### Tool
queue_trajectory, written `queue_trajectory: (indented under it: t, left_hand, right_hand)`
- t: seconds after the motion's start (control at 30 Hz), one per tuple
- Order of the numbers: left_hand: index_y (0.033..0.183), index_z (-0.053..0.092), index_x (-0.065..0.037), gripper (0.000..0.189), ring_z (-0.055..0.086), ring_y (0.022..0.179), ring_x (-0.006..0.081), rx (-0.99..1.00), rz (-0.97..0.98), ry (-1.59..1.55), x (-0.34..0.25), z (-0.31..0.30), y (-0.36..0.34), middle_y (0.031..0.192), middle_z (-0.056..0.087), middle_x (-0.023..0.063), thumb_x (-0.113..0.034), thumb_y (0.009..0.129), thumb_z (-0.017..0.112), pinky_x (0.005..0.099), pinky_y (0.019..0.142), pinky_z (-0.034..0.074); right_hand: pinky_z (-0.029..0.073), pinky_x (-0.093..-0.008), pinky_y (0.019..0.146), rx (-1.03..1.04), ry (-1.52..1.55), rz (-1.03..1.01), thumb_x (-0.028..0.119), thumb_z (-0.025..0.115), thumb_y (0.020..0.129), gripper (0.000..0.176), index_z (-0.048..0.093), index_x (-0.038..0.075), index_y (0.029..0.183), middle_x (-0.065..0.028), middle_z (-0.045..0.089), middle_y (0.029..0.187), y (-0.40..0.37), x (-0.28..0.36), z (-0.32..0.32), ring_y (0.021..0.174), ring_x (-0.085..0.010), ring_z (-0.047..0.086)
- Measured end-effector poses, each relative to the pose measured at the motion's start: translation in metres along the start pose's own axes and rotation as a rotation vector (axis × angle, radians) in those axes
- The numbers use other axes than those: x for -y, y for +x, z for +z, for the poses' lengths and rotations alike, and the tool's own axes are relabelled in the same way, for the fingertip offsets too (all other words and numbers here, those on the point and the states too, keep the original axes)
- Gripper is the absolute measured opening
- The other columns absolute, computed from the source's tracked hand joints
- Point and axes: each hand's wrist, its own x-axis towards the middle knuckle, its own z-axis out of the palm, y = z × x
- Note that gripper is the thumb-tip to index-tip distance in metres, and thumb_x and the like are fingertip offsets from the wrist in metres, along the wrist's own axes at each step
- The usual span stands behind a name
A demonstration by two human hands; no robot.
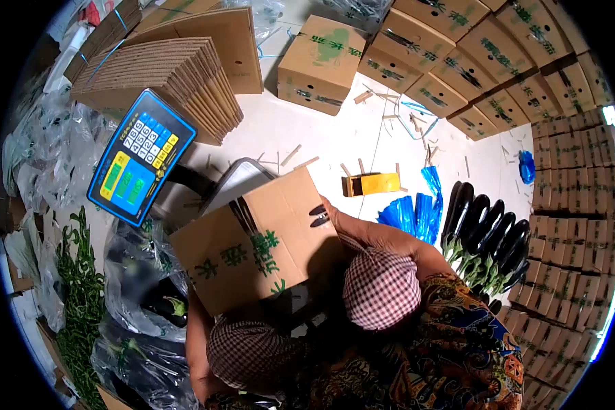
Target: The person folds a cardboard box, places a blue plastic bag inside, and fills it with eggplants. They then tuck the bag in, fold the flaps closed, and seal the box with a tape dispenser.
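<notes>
A cardboard box (273, 236) with green print is tilted in front of my body, over the near part of a scale platform (236, 183). My right hand (329, 210) is at the box's upper right side, by a dark oval hand hole, its fingers mostly hidden behind the edge. My left forearm runs up along the box's lower left side, and the left hand itself is hidden by the box. The blue scale display (142, 157) stands to the left of the box. Checkered sleeve covers are on both arms.
Flat cardboard (184, 82) stands stacked at upper left. A printed box (321, 61) sits at the top. Stacked boxes (485, 61) line the right. Eggplants (488, 225), blue strips (417, 212) and a yellow holder (372, 184) lie right; green peppers (78, 287) left.
</notes>
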Motion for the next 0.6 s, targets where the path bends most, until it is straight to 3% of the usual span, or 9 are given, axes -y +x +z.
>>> queue_trajectory:
  t: [0.33, 0.47, 0.53, 0.57, 0.6]
  left_hand:
    - [0.148, 0.026, -0.008, 0.062, 0.037, 0.132, 0.0235, -0.015, -0.165, -0.092, 0.052, 0.039, 0.015, 0.151, 0.03, 0.01, -0.048, 0.101, 0.034, 0.0371, 0.109, 0.032]
    - [0.148, 0.025, -0.008, 0.064, 0.037, 0.133, 0.0239, -0.028, -0.221, 0.042, 0.051, 0.051, 0.024, 0.151, 0.029, 0.01, -0.049, 0.101, 0.034, 0.0381, 0.109, 0.032]
    - [0.148, 0.025, -0.008, 0.064, 0.036, 0.133, 0.0241, 0.087, -0.107, 0.087, 0.038, 0.051, 0.02, 0.151, 0.028, 0.01, -0.049, 0.101, 0.034, 0.0386, 0.109, 0.032]
    - [0.148, 0.025, -0.007, 0.064, 0.036, 0.132, 0.0237, 0.244, 0.045, 0.041, 0.033, 0.049, 0.013, 0.151, 0.029, 0.01, -0.049, 0.101, 0.035, 0.0383, 0.109, 0.031]
    - [0.147, 0.027, -0.005, 0.063, 0.036, 0.133, 0.024, 0.26, 0.098, 0.255, 0.032, 0.044, 0.012, 0.15, 0.03, 0.0111, -0.046, 0.1, 0.038, 0.0383, 0.11, 0.031]
  right_hand:
    - [0.048, -0.0372, 0.091, -0.275, -0.204, -0.019, 0.067, 0.038, 0.091, 0.077, 0.05, 0.002, 0.129, -0.0144, 0.058, 0.121, -0.068, 0.01, -0.038, 0.106, -0.0218, 0.057]
    - [0.049, -0.036, 0.089, -0.334, -0.259, -0.033, 0.065, 0.04, 0.091, 0.074, 0.053, 0.001, 0.127, -0.0135, 0.06, 0.117, -0.084, 0.013, -0.048, 0.103, -0.0205, 0.058]
    - [0.049, -0.0353, 0.088, -0.349, -0.272, -0.03, 0.065, 0.041, 0.091, 0.073, 0.055, 0.001, 0.125, -0.013, 0.061, 0.116, -0.089, 0.012, -0.052, 0.102, -0.0198, 0.058]
    - [0.049, -0.035, 0.088, -0.359, -0.279, -0.026, 0.064, 0.041, 0.092, 0.073, 0.055, 0.001, 0.124, -0.0128, 0.062, 0.115, -0.09, 0.011, -0.054, 0.101, -0.0195, 0.058]
    - [0.049, -0.0347, 0.087, -0.366, -0.288, -0.024, 0.064, 0.042, 0.092, 0.072, 0.056, 0.001, 0.124, -0.0126, 0.062, 0.114, -0.091, 0.011, -0.054, 0.1, -0.0191, 0.059]
